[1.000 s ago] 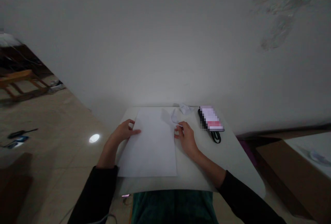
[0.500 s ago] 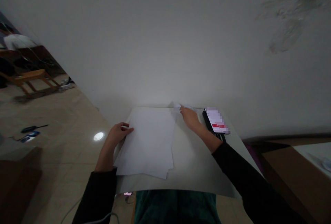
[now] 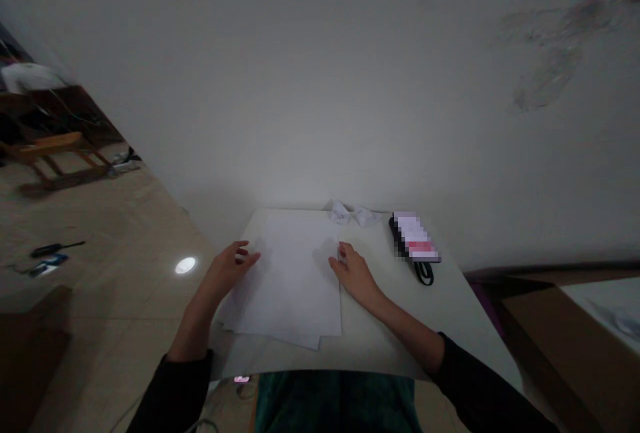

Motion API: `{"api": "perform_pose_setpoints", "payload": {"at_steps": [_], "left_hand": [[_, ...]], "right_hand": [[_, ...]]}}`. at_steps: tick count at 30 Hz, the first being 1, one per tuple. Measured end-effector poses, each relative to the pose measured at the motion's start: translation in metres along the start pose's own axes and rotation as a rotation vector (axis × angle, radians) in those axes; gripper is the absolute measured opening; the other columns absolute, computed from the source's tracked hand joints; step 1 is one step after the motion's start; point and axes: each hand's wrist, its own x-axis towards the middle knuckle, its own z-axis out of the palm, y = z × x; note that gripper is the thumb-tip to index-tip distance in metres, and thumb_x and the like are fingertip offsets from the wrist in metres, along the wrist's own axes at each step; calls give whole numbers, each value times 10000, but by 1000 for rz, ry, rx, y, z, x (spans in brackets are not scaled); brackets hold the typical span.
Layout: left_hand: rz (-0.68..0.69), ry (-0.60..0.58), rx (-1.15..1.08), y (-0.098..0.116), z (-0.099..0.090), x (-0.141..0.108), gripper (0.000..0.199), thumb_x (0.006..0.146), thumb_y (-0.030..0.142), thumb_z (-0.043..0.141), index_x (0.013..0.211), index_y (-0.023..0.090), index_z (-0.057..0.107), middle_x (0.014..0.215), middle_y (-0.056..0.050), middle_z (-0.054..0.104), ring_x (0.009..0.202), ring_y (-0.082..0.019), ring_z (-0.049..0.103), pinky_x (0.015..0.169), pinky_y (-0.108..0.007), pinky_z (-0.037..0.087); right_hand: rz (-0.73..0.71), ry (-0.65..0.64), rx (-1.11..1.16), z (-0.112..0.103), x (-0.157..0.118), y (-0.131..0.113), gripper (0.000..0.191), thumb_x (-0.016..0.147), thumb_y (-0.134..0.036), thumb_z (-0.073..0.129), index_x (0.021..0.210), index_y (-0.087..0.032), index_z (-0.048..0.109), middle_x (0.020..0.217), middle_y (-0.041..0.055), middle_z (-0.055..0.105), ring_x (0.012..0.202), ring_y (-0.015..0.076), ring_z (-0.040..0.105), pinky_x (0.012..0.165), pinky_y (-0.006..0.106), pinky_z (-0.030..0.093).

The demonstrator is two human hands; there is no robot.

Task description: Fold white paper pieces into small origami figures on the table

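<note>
A small stack of white paper sheets (image 3: pixel 295 279) lies on the white table, its lower edges slightly fanned out. My left hand (image 3: pixel 231 271) is at the stack's left side, fingers apart and curved over the edge. Across from it, my right hand (image 3: pixel 356 278) is beside the right edge, thumb and fingers spread with nothing between them. Whether the fingertips touch the paper, I cannot tell. Behind the stack, against the wall, sit two crumpled pieces of white paper (image 3: pixel 340 213).
A phone (image 3: pixel 420 246) with a black looped strap or cord (image 3: pixel 425 274) rests on the table's right side. The wall (image 3: pixel 310 86) borders the table's (image 3: pixel 380 346) far edge. A cardboard box (image 3: pixel 570 333) stands right; a wooden stool (image 3: pixel 55 149) is far left.
My right hand has let go of the crumpled paper at the back and come toward me to the stack's right edge. The top sheet has shifted slightly; my left hand stays at the left side.
</note>
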Motion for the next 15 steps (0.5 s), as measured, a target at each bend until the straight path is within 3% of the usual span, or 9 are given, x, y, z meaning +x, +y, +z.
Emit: {"api": "perform_pose_setpoints", "payload": {"at_steps": [3, 7, 11, 15], "left_hand": [[-28, 21, 90, -10, -4, -18, 592, 740, 528, 584, 1178, 130, 577, 927, -100, 699, 770, -217, 680, 722, -319, 532], [-95, 43, 165, -21, -10, -33, 564, 760, 553, 559, 1131, 130, 603, 875, -91, 711, 828, -241, 683, 765, -327, 510], [-113, 102, 230, -29, -9, -32, 576, 770, 566, 535, 1128, 122, 618, 855, -96, 711, 815, -256, 680, 729, -328, 500], [-106, 111, 257, -34, -7, -22, 543, 779, 556, 530, 1113, 141, 636, 828, -84, 708, 788, -252, 677, 694, -319, 493]], "right_hand": [[40, 14, 107, 18, 9, -5, 397, 811, -269, 585, 1182, -127, 566, 995, 119, 676, 936, 242, 655, 849, 376, 510], [83, 81, 367, 42, 33, -10, 278, 752, -207, 603, 1026, -175, 629, 980, 78, 691, 939, 207, 658, 880, 358, 503], [76, 95, 502, 61, 53, -7, 214, 735, -167, 572, 939, -177, 636, 925, 54, 704, 899, 179, 667, 884, 341, 511], [35, 48, 518, 62, 57, -3, 198, 728, -157, 577, 912, -190, 644, 897, 37, 710, 867, 174, 674, 837, 329, 532]]}}
